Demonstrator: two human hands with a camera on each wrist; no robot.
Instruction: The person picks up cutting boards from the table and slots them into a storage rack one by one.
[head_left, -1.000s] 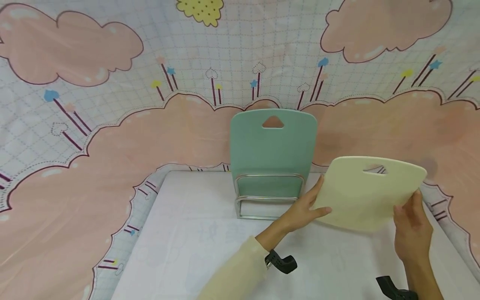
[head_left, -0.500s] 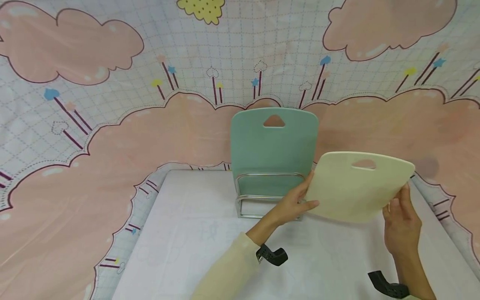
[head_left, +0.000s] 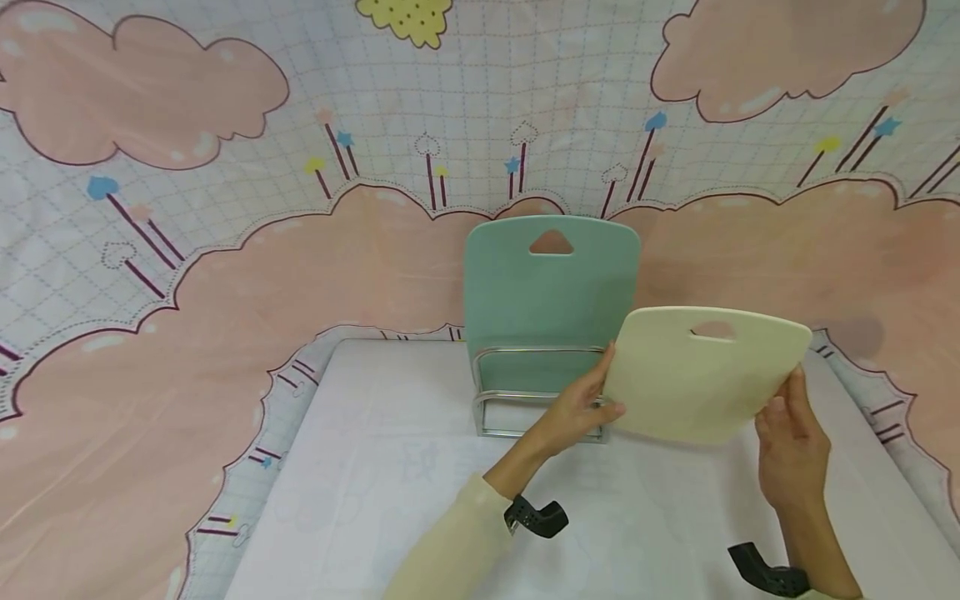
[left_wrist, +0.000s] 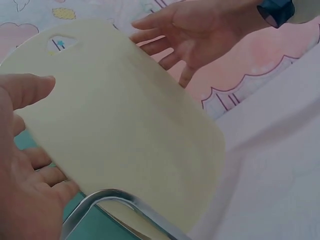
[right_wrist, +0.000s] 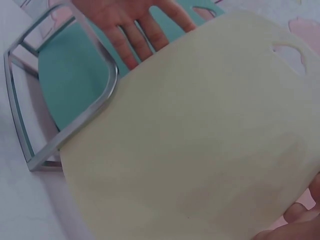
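Observation:
A pale yellow cutting board [head_left: 701,383] with a handle slot is held off the table, tilted. My left hand [head_left: 572,418] holds its left edge, thumb on the near side and fingers at the back. On the opposite edge, my right hand [head_left: 795,454] grips the board; part of its fingers is hidden behind it. Just left of the yellow board, a green cutting board [head_left: 551,292] stands upright in a silver wire rack [head_left: 540,395]. The rack's bar [left_wrist: 107,194] comes close to the yellow board's edge in the left wrist view; whether they touch, I cannot tell.
A white tabletop [head_left: 360,483] lies under the rack and both arms. Behind it hangs a patterned cloth [head_left: 375,267] with pink clouds and small coloured shapes. A dark wrist device [head_left: 536,517] sits on the left wrist, and a similar one [head_left: 768,571] on the right.
Both hands have carried the yellow board leftward, closer to the rack, and slightly up. The green board and rack stay in place.

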